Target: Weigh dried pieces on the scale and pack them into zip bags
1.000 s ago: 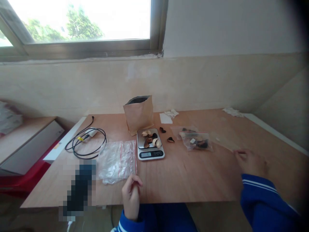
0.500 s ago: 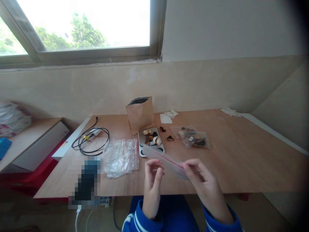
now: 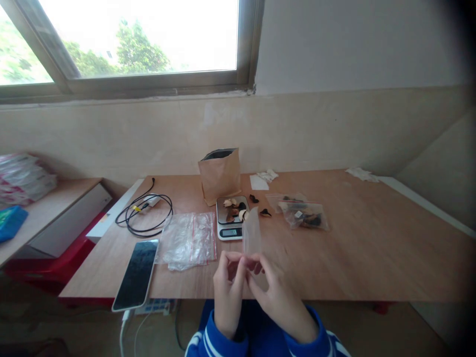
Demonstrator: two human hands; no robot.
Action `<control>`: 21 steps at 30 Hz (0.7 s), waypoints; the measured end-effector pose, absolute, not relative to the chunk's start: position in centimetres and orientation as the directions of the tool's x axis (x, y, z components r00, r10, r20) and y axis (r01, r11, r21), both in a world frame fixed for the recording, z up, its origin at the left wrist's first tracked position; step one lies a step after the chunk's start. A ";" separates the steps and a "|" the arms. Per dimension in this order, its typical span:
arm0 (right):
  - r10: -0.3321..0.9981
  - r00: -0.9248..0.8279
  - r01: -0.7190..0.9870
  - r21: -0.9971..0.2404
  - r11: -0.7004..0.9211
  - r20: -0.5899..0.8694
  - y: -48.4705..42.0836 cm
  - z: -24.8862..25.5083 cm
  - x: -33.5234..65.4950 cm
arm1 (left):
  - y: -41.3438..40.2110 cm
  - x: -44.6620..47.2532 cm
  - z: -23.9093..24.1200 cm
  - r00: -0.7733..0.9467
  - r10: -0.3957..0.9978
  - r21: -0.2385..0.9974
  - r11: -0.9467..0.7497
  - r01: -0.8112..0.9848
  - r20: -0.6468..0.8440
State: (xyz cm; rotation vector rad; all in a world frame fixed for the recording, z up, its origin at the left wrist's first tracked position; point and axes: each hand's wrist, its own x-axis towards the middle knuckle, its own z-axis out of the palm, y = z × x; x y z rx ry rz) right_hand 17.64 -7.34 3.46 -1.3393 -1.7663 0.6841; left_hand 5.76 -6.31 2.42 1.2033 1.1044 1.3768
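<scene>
Between my fingers a clear zip-lock bag point(image 3: 252, 232) stands roughly upright over the near part of the table. My left hand point(image 3: 229, 282) pinches its lower edge from one side, and my right hand point(image 3: 268, 285) pinches it close by, fingertips almost meeting. Just behind the bag sits a small digital scale point(image 3: 230, 233), partly covered by it. Dried peel-like pieces point(image 3: 232, 210), dark and cream, lie on the scale's plate. Two dark pieces, one of them a curled piece point(image 3: 265, 213), rest on the table to the right of the scale.
An open brown paper pouch point(image 3: 220, 174) stands behind the scale. Flat zip-lock bags point(image 3: 187, 240) lie to its left, beside a phone point(image 3: 136, 274) and a coiled black cable point(image 3: 144, 214). Filled zip-lock bags point(image 3: 307, 217) are at the right. White tissue point(image 3: 267, 175) lies farther back.
My right hand has come left to meet my left hand. The bag has swung from slanting sideways to upright, and my left fingers now pinch it. The view has shifted slightly.
</scene>
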 end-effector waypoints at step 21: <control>0.981 -0.001 0.194 -0.962 0.191 0.194 0.3 0.3 18.7 | -0.1 1.1 3.4 -0.465 0.845 0.963 -0.206 0.174 0.265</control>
